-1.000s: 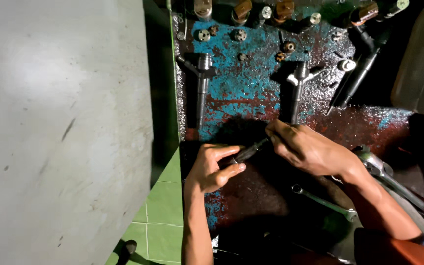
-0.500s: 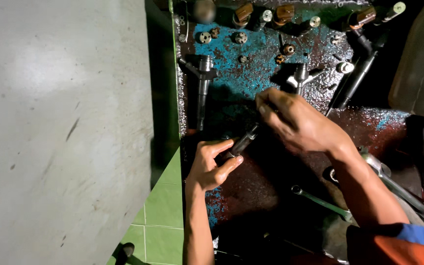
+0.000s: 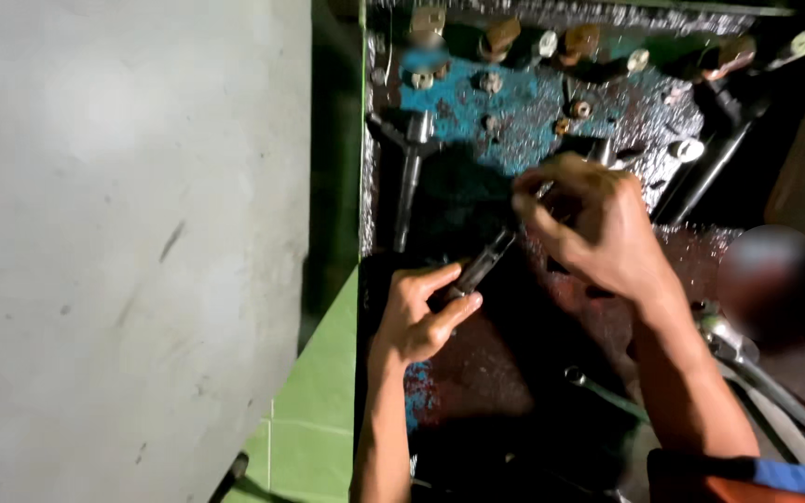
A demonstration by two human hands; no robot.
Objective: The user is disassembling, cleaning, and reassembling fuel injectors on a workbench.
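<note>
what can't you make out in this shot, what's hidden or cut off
Head view:
- Upper end of the dark rod: covered by the right hand.
- Its lower end: wrapped by the left hand.
- Round thing at right: blurred.
- Small parts at top: too small, dim.
- Wrench: partly behind the right forearm.

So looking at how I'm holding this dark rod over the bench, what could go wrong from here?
The dark rod is pinched only by the fingertips of the left hand while the right hand works its upper end, so it might slip. The bench top looks oily and worn. Small nuts lie loose just beyond the right hand and could get knocked off.
</note>
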